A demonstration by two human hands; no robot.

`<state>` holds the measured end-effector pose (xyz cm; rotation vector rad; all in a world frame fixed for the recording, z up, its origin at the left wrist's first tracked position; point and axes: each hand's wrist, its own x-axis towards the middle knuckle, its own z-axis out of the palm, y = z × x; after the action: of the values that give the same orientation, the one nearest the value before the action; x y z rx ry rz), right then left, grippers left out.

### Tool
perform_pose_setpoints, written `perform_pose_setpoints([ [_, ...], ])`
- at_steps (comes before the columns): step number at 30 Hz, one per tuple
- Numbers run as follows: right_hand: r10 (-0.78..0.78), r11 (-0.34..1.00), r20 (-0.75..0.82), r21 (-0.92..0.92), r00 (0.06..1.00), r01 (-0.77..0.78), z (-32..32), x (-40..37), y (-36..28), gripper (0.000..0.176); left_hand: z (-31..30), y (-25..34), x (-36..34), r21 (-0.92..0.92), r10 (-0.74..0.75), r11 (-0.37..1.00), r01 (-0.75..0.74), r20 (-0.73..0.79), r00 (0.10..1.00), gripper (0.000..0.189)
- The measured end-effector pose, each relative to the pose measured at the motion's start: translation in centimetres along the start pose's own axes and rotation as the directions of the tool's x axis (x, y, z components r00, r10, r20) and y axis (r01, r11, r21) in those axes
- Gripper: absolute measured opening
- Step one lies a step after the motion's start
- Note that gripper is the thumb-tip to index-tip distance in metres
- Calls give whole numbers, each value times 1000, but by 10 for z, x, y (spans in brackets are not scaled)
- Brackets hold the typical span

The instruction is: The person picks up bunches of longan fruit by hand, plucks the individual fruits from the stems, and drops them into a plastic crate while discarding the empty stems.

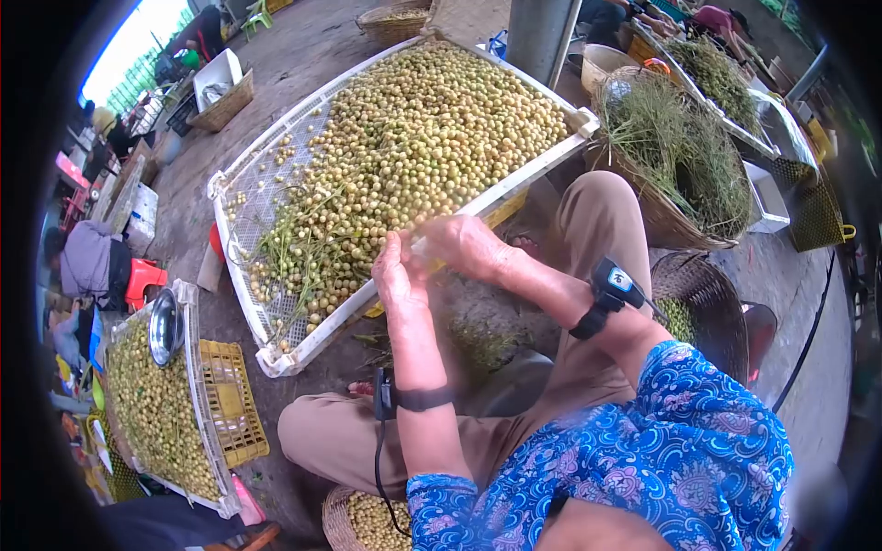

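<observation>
My left hand [395, 274] and my right hand [462, 245] meet over the near edge of a large white mesh tray [317, 342]. The fingers of both are drawn in close together. A small whitish bit shows between them, too blurred to name. Small round yellow-green fruits [441, 119] heap up in the tray just beyond my hands. Thin green stems [308, 230] lie among the fruits on the left side.
To the left, a second tray of fruits [161, 413] carries a metal bowl [166, 328], beside a yellow crate [234, 404]. On the right stands a basket of cut stems [680, 156]. A metal post [542, 37] rises behind the tray. Fruits fill a basket [338, 523] below.
</observation>
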<state>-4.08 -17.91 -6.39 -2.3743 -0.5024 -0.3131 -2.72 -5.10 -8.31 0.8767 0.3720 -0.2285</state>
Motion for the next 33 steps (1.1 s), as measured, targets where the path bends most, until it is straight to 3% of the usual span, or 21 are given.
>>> perform_pose_setpoints([
  [4,-5,1000,36,4,999,5,-12,-11,-5,15,-3,-10,21,-1,-41,999,41,12,999,21],
  [7,107,993,22,-41,994,-107,-25,-13,-13,12,9,-16,23,-14,109,994,-108,22,994,9],
  [8,165,984,39,-81,986,-161,-30,-15,-14,12,14,-18,20,2,95,996,-95,28,995,9],
  [10,167,983,-7,-69,986,-168,-34,-23,-13,12,33,-8,2,197,251,953,-229,-95,963,14],
  [11,197,980,1,2,980,-197,-38,-29,-12,13,38,-1,-2,208,282,946,-248,-150,948,20],
  [13,258,961,60,86,964,-263,-52,-37,-16,16,25,5,14,18,150,988,-150,-8,989,13],
  [15,264,951,69,147,962,-272,-62,-47,-16,17,15,13,24,-116,-15,993,34,162,987,28],
  [18,210,953,73,207,975,-221,-74,-63,-13,22,6,22,35,-73,-135,986,153,202,970,35],
  [19,223,950,99,203,970,-239,-76,-68,-13,21,4,27,43,-37,-191,978,205,235,953,47],
  [22,252,940,139,202,958,-277,-85,-76,-11,18,5,38,48,-90,-268,952,292,213,940,59],
  [23,262,928,141,235,955,-289,-86,-78,-9,17,-6,38,55,-138,-226,948,286,337,914,65],
  [24,273,914,147,269,951,-304,-86,-82,-9,17,-1,39,50,-135,-231,948,288,333,914,65],
  [26,324,878,203,299,924,-373,-88,-83,-11,15,9,40,32,-179,-129,971,160,173,977,63],
  [27,289,898,174,293,941,-329,-85,-84,-10,14,7,43,26,-218,-142,954,206,275,951,59],
  [28,254,915,144,284,956,-286,-81,-87,-7,14,8,41,21,-220,-146,953,208,269,952,59],
  [29,113,969,132,203,985,-139,-67,-90,0,14,9,39,16,-231,-128,956,181,224,966,57],
  [30,-66,997,240,-26,968,75,-58,-98,2,24,12,37,8,-240,-113,958,155,179,977,56],
  [32,218,911,481,-413,849,0,-47,-115,-23,32,11,34,3,-259,-121,950,173,204,971,55],
  [33,123,949,515,-311,849,51,-50,-112,-22,30,14,35,-3,-265,-129,942,209,290,948,54],
])
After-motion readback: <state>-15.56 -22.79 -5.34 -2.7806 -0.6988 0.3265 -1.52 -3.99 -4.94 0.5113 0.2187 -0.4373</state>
